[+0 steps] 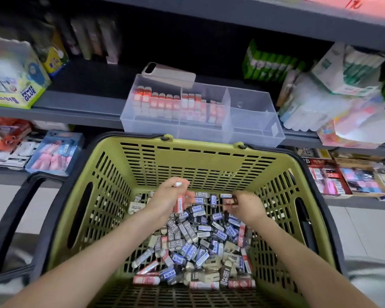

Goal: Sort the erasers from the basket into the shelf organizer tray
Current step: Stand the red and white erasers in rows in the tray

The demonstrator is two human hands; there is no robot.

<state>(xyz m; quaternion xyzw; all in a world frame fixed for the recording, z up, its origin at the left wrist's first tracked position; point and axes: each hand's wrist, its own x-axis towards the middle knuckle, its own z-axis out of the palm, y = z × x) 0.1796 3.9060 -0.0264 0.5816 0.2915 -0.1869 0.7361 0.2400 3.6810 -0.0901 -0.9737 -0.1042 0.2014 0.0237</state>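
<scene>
While green basket (209, 161) sits below shelf (87, 107), clear organizer tray (200, 133) lies straight ahead and above both grips, red-white rows in left and middle compartments. Eraser pile (198, 245) covers basket floor. My left grip (168, 196) clenches red-white erasers (180, 204), long axis upright, nearer those rows. Right grip (247, 206) curls into far end of pile; holding anything, cannot tell.
</scene>
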